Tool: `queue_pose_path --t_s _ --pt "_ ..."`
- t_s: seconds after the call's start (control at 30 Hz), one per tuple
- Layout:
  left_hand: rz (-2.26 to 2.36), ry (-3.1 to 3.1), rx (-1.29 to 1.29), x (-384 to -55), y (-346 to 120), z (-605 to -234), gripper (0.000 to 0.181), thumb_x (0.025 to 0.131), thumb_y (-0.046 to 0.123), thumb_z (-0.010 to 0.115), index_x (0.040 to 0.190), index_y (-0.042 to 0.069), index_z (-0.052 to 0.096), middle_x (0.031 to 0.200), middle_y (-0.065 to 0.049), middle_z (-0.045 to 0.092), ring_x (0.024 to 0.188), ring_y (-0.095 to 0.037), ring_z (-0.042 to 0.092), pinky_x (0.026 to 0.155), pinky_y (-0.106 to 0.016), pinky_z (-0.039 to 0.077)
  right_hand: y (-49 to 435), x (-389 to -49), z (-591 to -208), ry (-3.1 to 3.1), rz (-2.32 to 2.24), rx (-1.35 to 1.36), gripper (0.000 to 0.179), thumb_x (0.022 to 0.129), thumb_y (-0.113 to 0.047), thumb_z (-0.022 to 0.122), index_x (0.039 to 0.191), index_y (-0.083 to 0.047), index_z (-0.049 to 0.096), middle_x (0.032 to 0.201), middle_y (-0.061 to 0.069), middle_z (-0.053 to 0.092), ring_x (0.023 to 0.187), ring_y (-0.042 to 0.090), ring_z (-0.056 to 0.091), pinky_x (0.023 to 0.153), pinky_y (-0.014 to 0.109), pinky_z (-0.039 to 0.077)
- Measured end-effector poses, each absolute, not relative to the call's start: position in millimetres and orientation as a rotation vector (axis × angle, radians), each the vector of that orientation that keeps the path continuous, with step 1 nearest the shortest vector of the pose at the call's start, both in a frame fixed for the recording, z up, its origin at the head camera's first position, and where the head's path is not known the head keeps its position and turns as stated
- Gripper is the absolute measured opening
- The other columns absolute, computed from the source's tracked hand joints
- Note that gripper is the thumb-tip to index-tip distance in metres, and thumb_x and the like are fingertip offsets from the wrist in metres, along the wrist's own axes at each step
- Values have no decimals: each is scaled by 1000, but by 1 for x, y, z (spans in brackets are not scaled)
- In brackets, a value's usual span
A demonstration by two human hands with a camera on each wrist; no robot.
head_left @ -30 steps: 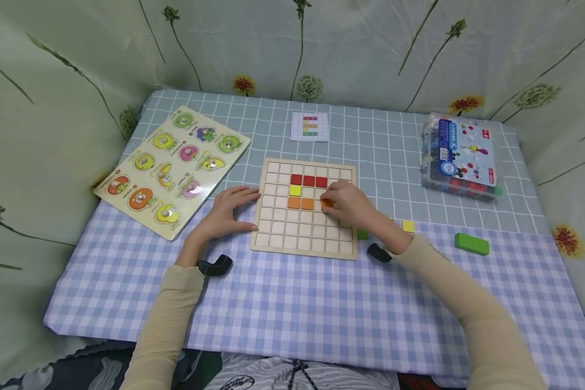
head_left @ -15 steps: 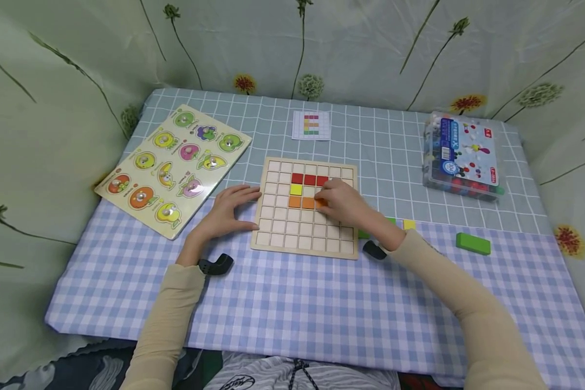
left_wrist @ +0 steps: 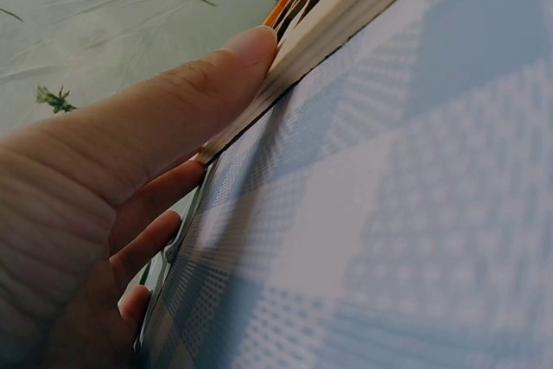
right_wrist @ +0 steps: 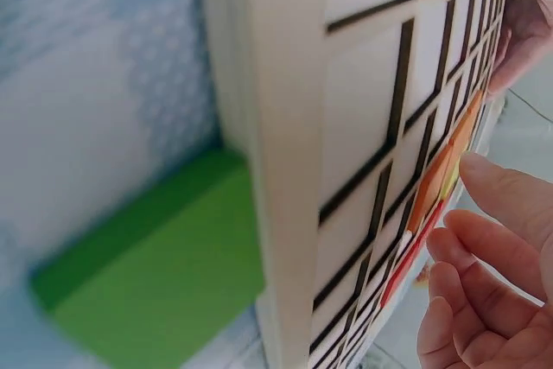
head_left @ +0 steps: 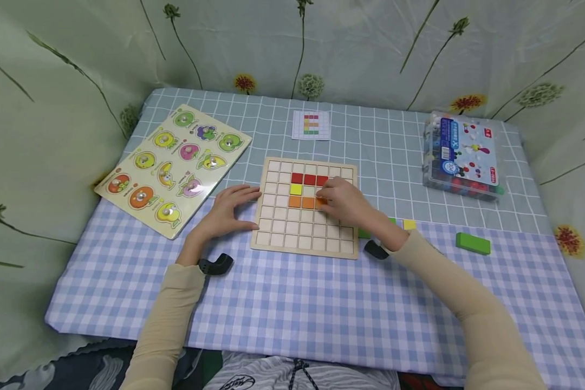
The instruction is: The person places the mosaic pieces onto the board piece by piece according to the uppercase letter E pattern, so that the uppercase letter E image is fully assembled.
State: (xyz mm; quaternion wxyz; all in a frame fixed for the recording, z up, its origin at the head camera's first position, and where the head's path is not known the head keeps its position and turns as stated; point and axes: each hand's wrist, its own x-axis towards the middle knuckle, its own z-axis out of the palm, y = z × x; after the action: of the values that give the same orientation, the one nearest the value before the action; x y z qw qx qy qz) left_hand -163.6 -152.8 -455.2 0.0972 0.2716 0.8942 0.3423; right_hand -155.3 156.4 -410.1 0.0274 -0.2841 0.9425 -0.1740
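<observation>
My left hand point(head_left: 225, 213) lies at the left side of a wooden grid board point(head_left: 304, 245), fingers spread and thumb tip against its edge. Over the board's right half is my right hand point(head_left: 347, 203), its fingertips right at the third orange tile point(head_left: 320, 202). That tile is partly hidden in the head view. In the right wrist view the orange tiles point(right_wrist: 432, 183) lie flat in the cells, and a gap shows between thumb and index finger. Also in the grid are a row of red tiles point(head_left: 309, 180) and one yellow tile point(head_left: 296, 189).
Green pieces point(head_left: 364, 234) and a yellow tile point(head_left: 409, 224) lie right of the board. Farther right is a green block point(head_left: 473, 244). A pattern card point(head_left: 311, 125) lies behind, a fruit puzzle point(head_left: 175, 168) at left, a clear plastic box point(head_left: 460, 157) at back right.
My right hand has moved slightly left, bringing the third orange tile up against the other two in the row. Over the last half second it has barely shifted. The left hand stays in place.
</observation>
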Motion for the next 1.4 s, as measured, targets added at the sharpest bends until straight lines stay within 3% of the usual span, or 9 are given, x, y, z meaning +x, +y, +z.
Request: queue_pose_path --t_s 0.6,1.4 --pt "1013 2656 789 -164 -156 -457 77 69 29 83 136 11 50 147 -9 44 140 -31 26 115 -54 10 214 -134 -401 2979 -506 -697 25 82 -10 70 103 3 70 99 17 67 97 31 58 81 41 52" --pt "1006 2657 818 -165 -153 -457 76 69 28 82 136 10 50 147 -10 44 140 -32 26 114 -56 11 284 -102 -405 3070 -547 -481 22 81 -3 68 101 6 69 92 21 67 90 33 58 76 47 50"
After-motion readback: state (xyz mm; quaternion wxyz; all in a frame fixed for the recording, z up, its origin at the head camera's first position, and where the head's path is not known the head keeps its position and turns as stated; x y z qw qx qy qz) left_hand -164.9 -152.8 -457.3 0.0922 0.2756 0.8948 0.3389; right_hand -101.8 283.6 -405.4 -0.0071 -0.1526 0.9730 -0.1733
